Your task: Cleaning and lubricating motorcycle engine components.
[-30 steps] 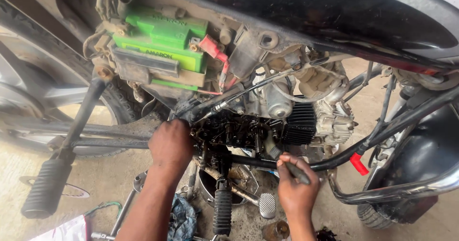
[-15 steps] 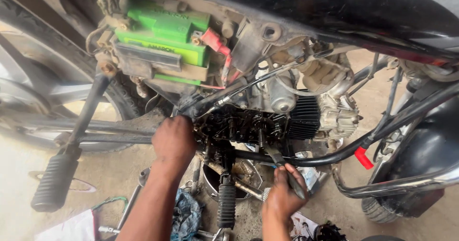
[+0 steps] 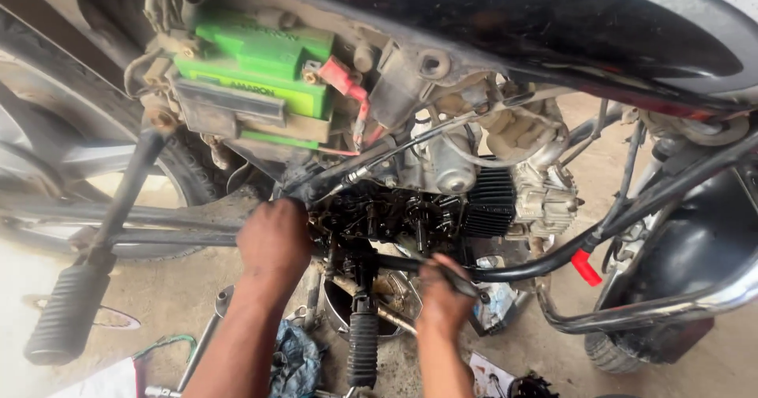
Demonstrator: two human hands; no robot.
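The right hand's (image 3: 442, 303) fingers are curled tight around a thin dark tool (image 3: 462, 281), whose tip angles up toward the oily open engine (image 3: 379, 216); what kind of tool it is cannot be told, since the fist hides most of it. The left hand (image 3: 275, 240) is pressed against the engine's left edge with its fingers tucked out of sight behind the knuckles, so whether they grip anything cannot be told. Between the two wrists a footpeg (image 3: 363, 349) with a ribbed rubber sleeve hangs down, and a blue rag (image 3: 294, 362) lies on the ground just beside the left forearm. Above the engine sits a green battery (image 3: 260, 70) with a red-capped terminal (image 3: 341, 78), and black cables (image 3: 371, 165) run just over the left knuckles. To the right, the finned cylinder (image 3: 491, 200) and a curved black frame tube (image 3: 553, 260) crowd the working space. Everything near the fingers looks slick with oil, so the tool could slip and drive the knuckles into sharp metal, or a small part could drop onto the dusty ground. A slip upward could also snag the cables near the battery.
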